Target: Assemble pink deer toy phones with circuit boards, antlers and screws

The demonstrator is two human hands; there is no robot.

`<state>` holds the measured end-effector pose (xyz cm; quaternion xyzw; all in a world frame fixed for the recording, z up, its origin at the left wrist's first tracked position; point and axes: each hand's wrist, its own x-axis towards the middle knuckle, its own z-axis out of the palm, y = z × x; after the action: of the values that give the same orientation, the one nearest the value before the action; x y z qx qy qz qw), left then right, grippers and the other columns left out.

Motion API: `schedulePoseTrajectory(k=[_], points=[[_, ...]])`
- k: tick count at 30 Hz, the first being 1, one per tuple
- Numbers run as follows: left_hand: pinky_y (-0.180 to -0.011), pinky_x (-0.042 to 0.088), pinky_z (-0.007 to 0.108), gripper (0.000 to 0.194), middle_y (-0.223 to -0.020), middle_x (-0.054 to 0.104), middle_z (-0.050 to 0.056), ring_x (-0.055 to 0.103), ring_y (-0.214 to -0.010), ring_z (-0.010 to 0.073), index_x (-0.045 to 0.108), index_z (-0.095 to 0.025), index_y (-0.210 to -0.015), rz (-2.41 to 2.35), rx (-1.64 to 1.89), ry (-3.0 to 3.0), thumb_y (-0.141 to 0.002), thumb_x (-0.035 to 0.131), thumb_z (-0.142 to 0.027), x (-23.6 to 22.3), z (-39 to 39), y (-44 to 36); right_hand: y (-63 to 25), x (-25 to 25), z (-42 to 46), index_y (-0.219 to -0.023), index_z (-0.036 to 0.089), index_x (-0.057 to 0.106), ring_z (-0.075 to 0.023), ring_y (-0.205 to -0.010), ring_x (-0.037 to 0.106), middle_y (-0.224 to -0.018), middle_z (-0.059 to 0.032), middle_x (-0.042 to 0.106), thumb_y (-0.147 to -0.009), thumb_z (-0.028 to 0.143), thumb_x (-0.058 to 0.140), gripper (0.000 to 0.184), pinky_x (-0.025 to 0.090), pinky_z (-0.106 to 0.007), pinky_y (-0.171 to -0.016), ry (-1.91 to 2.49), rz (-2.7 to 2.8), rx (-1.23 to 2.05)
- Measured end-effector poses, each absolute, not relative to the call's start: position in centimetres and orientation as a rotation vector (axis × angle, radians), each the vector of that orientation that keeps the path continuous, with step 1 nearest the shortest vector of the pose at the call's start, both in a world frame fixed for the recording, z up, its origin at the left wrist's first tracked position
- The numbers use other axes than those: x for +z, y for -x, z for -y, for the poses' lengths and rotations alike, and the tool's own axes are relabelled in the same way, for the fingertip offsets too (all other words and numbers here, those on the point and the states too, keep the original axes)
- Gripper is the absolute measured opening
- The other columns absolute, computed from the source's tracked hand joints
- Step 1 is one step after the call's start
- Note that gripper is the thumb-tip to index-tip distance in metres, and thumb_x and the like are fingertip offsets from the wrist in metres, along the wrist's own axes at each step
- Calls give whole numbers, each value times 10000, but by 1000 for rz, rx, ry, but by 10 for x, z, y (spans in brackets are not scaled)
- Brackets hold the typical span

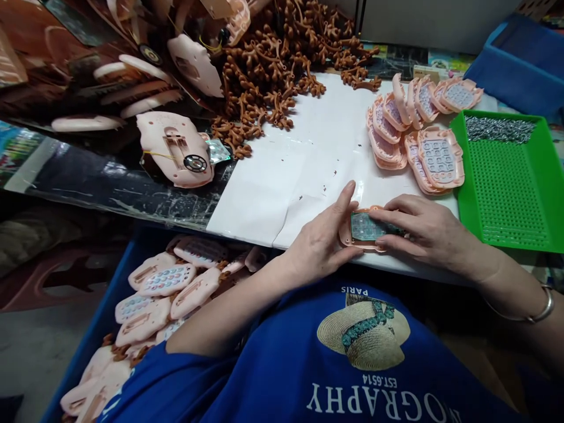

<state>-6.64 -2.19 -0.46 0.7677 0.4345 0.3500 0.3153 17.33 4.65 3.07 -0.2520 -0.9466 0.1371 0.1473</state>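
Observation:
Near the front edge of the white work surface lies a pink plastic toy shell with a green circuit board inside it. My left hand grips the shell's left end, thumb below and index finger raised. From the right, the fingers of my right hand press on the circuit board and cover its right end. Just beyond stand several pink shells with pale button pads. A pink back shell with a round speaker and a wired circuit board sits at the left.
Brown branch-shaped plastic parts are heaped at the back. A green tray holds small screws, with a blue bin behind it. Below the table's left edge, a blue crate holds several assembled pink toys.

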Motion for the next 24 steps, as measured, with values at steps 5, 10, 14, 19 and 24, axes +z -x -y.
schedulePoseTrajectory(k=[5, 10, 14, 19, 24], points=[[-1087, 483, 424, 988, -1439, 551, 183, 579, -1295, 286, 19, -227, -1604, -1101, 953, -2034, -891, 683, -389, -6, 21, 66, -174, 30, -47, -1227, 135, 651, -240, -861, 639, -986, -142, 675, -975, 399, 537, 382, 537, -361, -733, 637, 2733, 272], [-1075, 492, 426, 990, -1423, 565, 175, 566, -1307, 288, 15, -226, -1604, -1091, 965, -2046, -892, 682, -395, -7, 20, 67, -174, 29, -48, -1204, 91, 661, -242, -850, 646, -981, -149, 669, -949, 357, 595, 374, 547, -364, -720, 588, 2733, 237], [-1073, 492, 430, 988, -1425, 561, 176, 572, -1296, 284, 18, -229, -1605, -1103, 956, -2048, -891, 683, -385, -6, 20, 67, -174, 30, -48, -1192, 87, 670, -244, -844, 647, -975, -150, 670, -942, 353, 605, 370, 545, -365, -709, 579, 2730, 230], [-1055, 505, 417, 992, -1412, 573, 172, 580, -1283, 279, 13, -216, -1605, -1107, 947, -2060, -890, 685, -366, -6, 20, 67, -175, 30, -50, -1184, 94, 679, -241, -848, 647, -980, -144, 674, -950, 376, 589, 377, 541, -363, -714, 569, 2726, 257], [-1059, 505, 413, 1003, -1418, 568, 176, 578, -1288, 276, 9, -211, -1603, -1121, 939, -2074, -884, 692, -362, -6, 21, 67, -175, 29, -50, -1188, 101, 678, -237, -854, 645, -986, -141, 678, -952, 382, 584, 379, 535, -360, -723, 575, 2729, 257]])
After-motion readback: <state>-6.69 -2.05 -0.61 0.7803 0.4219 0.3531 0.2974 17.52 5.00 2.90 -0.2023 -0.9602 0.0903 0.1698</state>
